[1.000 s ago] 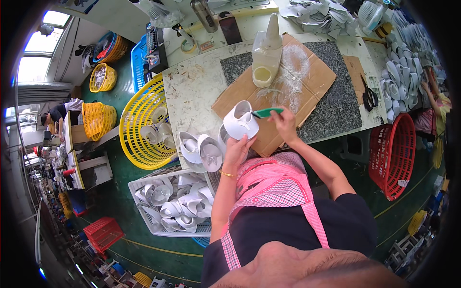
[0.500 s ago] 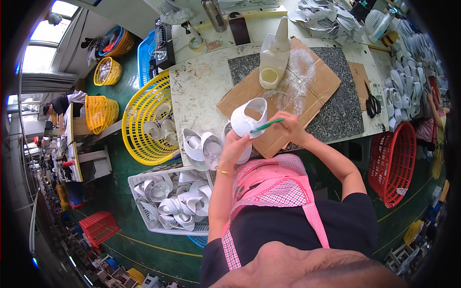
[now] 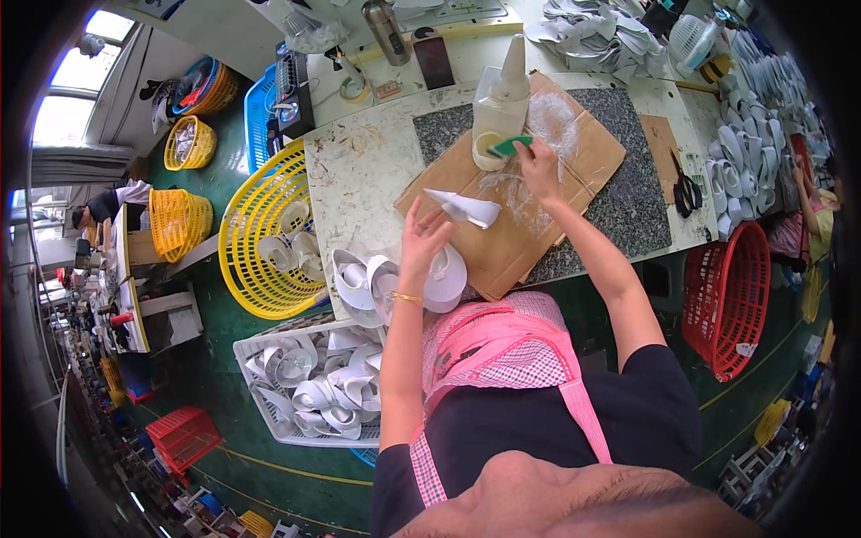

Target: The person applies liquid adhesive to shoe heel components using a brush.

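I am now lifting my right hand point(image 3: 541, 164), pinching the green brush point(image 3: 509, 146), to the glue bottle point(image 3: 499, 108) at upper centre, while my left hand point(image 3: 421, 240) keeps pinching the white shoe piece point(image 3: 465, 208) mid-frame.

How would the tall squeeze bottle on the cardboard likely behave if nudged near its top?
The bottle looks tall, narrow and only part full at the bottom, so probably light and apt to tip. Its translucent plastic suggests soft walls that give.
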`<state>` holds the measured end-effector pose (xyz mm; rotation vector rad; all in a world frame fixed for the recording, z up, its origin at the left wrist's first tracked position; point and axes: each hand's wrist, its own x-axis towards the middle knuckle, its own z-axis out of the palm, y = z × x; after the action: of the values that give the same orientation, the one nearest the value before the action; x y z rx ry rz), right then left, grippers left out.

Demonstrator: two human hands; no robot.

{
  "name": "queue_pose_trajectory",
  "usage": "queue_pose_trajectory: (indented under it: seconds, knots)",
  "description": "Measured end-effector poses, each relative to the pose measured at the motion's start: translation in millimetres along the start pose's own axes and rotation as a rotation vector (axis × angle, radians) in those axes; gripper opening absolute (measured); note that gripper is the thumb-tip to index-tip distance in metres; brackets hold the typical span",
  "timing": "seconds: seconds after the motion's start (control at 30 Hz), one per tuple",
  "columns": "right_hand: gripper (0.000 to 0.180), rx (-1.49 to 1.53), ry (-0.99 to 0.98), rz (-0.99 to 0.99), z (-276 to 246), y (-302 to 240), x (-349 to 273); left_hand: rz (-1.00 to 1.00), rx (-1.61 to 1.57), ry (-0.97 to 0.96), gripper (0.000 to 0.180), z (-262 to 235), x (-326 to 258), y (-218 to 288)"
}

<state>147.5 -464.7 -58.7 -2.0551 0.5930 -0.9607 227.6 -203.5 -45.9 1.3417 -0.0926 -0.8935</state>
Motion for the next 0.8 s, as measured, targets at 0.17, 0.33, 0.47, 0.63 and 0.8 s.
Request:
queue_pose_trajectory:
  seconds: [0.17, 0.33, 0.47, 0.63, 0.8]
  knots:
    - [0.024, 0.125, 0.012, 0.402, 3, -5, -18, 0.117, 0.247, 0.172, 0.103, 24, 8, -33]
    - [0.024, 0.258, 0.060, 0.430, 0, -6, -31, 0.020, 0.282, 0.369, 0.087, 65, -2, -67]
    - [0.021, 0.390, -0.074, 0.451, -9, 3, -49, 0.108, 0.340, 0.261, 0.041, 65, 12, -82]
    - [0.015, 0.456, -0.200, 0.367, 13, -10, -50, 0.215, 0.226, 0.106, 0.018, 44, 15, -66]
    - [0.011, 0.295, -0.381, -0.204, -5, -59, -39, 0.095, -0.019, 0.022, 0.025, 28, 3, -24]
